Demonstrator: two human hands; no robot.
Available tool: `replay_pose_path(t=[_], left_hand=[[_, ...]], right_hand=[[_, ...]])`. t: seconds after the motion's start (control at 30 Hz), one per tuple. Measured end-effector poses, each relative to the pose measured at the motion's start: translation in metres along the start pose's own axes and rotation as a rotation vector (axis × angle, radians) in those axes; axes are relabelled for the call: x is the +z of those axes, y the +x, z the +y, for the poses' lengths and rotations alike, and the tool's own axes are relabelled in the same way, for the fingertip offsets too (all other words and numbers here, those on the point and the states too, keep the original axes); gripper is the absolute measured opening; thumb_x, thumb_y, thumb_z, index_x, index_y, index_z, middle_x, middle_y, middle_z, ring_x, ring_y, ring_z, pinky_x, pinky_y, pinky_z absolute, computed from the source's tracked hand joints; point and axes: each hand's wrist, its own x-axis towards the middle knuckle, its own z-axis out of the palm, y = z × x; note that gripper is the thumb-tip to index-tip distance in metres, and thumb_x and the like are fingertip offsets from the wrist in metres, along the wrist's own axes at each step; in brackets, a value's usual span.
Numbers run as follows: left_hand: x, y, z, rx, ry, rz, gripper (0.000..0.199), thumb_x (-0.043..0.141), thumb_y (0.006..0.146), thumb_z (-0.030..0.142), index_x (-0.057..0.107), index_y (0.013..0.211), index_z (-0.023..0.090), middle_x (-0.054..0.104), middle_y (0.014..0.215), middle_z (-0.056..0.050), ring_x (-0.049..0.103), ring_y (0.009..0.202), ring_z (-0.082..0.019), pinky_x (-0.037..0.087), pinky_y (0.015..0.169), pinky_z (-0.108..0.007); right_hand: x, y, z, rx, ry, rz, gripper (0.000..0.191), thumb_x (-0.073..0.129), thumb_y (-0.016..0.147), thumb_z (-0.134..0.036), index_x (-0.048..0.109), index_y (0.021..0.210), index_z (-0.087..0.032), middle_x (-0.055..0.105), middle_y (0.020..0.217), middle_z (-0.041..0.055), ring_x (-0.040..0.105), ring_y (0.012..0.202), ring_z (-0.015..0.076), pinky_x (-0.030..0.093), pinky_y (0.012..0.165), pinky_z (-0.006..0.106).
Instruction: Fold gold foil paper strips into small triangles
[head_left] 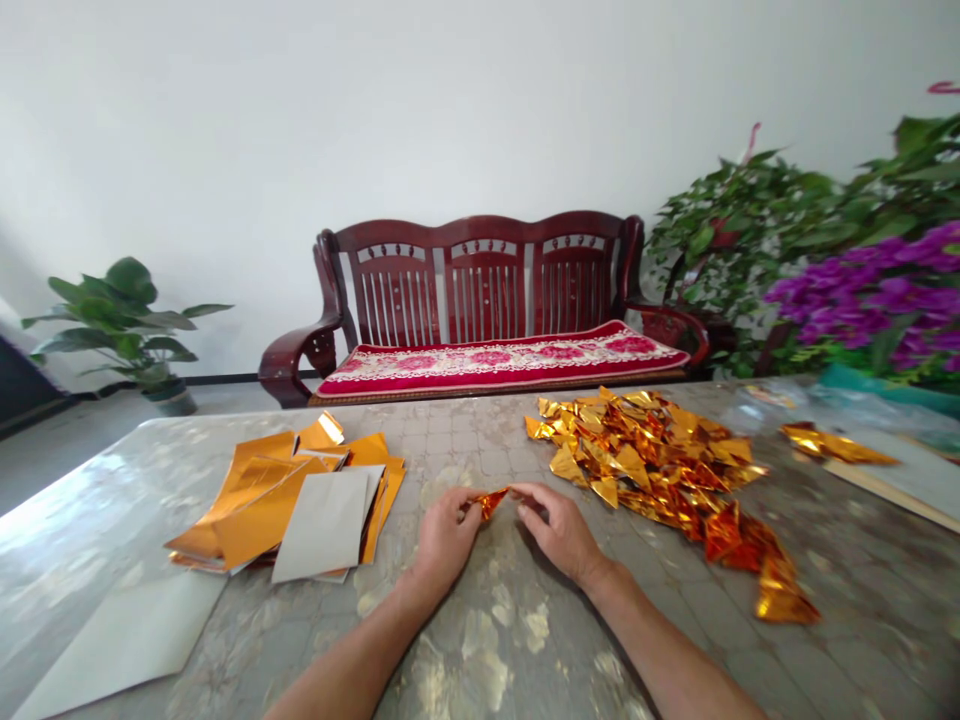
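Gold foil piece [491,503] is sitting at the centre of the view, held just above the marbled surface [510,640] between both hands. The left hand [446,540] is clenching its near end between thumb and bent fingers, and the right hand [559,535] is grasping its far tip with thumb and fingertips, so neither grip is released. The fingers are partly covering the foil, making its exact folds hard to read.

Foil this thin is likely to handle best under light fingertip pressure, with the pads lying flat along a crease and not sliding across the shiny face, which could scuff or tear it.

At 9 o'clock from the hands, a loose stack of orange sheets [255,510] is lying with a pale backing sheet [322,525] on top. Another pale sheet [120,640] is lying at 8 o'clock by the surface edge. At 2 o'clock, a heap of folded gold pieces [645,450] is spreading toward 4 o'clock, and a foil strip [836,445] is lying farther out at 3 o'clock. Beyond the surface at 12 o'clock, a dark wooden settee [480,270] is standing against the wall with a red cushion [495,365] on its seat, a potted plant [120,320] is standing at 10 o'clock, and purple flowers [870,300] are showing at 2 o'clock.
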Motion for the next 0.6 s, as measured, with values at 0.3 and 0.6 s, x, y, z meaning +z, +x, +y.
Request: replay_pose_path(t=[0.3,0.6], left_hand=[[0.003,0.0,0.002,-0.042,-0.117,-0.057,0.024,0.052,0.081,0.015,0.075,0.084,0.02,0.075,0.081,0.0,0.067,0.078,-0.016,0.049,0.073,-0.026],[0.002,-0.005,0.007,0.041,0.06,-0.003,0.021,0.053,0.084,0.016,0.074,0.083,0.021,0.068,0.081,-0.001,0.062,0.079,-0.015,0.044,0.07,-0.025]], right_hand=[[0.002,0.001,0.001,0.045,0.191,0.076,0.03,0.053,0.089,-0.033,0.07,0.11,-0.02,0.074,0.106,0.0074,0.069,0.093,0.021,0.055,0.084,0.034],[0.003,0.002,-0.011,0.033,0.148,0.129,0.023,0.062,0.081,-0.032,0.074,0.094,-0.019,0.073,0.085,0.0053,0.066,0.075,0.0187,0.054,0.071,0.029]])
